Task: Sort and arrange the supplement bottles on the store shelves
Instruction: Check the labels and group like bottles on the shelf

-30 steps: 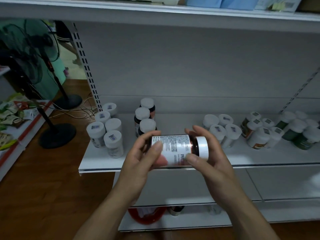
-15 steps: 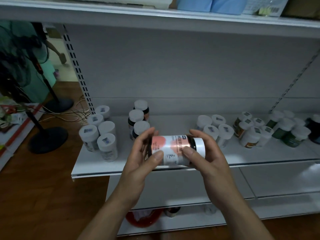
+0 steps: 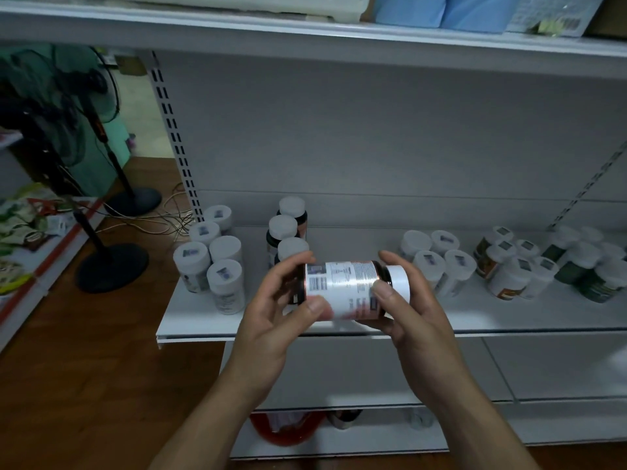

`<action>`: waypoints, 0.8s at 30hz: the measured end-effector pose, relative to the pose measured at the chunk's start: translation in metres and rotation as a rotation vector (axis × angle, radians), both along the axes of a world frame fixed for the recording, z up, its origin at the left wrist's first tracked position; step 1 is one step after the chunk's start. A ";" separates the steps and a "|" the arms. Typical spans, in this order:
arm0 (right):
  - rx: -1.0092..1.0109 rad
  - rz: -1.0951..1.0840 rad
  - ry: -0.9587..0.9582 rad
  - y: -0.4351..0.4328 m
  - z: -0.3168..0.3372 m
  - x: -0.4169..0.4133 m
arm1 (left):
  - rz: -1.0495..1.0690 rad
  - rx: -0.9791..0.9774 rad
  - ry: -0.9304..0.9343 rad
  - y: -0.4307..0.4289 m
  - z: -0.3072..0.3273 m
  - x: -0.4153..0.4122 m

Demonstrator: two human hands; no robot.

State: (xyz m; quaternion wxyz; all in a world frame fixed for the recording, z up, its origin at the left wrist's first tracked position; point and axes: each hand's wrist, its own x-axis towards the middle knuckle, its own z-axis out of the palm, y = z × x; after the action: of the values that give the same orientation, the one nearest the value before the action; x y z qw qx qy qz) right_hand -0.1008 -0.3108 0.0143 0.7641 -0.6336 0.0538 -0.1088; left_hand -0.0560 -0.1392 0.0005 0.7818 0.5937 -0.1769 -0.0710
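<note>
A dark supplement bottle (image 3: 342, 286) with a white label and white cap lies sideways in the air in front of the white shelf (image 3: 475, 317), cap to the right. My left hand (image 3: 271, 320) grips its base end, thumb on the label. My right hand (image 3: 414, 313) grips the cap end, thumb near the neck. The barcode and small print face me. Behind it stand three dark bottles (image 3: 283, 232) in a column. White bottles (image 3: 217, 266) are grouped at the shelf's left end, more white ones (image 3: 437, 259) to the right.
Orange-labelled bottles (image 3: 505, 269) and green bottles (image 3: 583, 266) stand at the shelf's right. Two standing fans (image 3: 112, 262) and loose cables occupy the wooden floor to the left. A red object (image 3: 285, 429) sits on the bottom shelf. Blue packs (image 3: 441, 8) lie on the top shelf.
The bottle has been turned in my hands: the pink front label faced me half a second ago, the barcode and print side faces me now. Both hands still hold it.
</note>
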 end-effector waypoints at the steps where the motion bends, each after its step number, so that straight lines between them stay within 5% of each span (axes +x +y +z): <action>1: 0.006 0.014 -0.011 0.000 -0.001 0.000 | 0.016 -0.009 0.031 -0.001 0.000 0.000; 24: -0.005 0.022 0.005 -0.005 -0.003 0.000 | 0.003 0.048 0.083 -0.011 0.001 -0.004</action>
State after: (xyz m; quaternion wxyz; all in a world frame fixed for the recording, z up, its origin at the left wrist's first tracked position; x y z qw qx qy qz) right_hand -0.1008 -0.3162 0.0113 0.7635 -0.6363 0.0482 -0.0990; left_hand -0.0597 -0.1501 0.0018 0.7741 0.6091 -0.1417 -0.0984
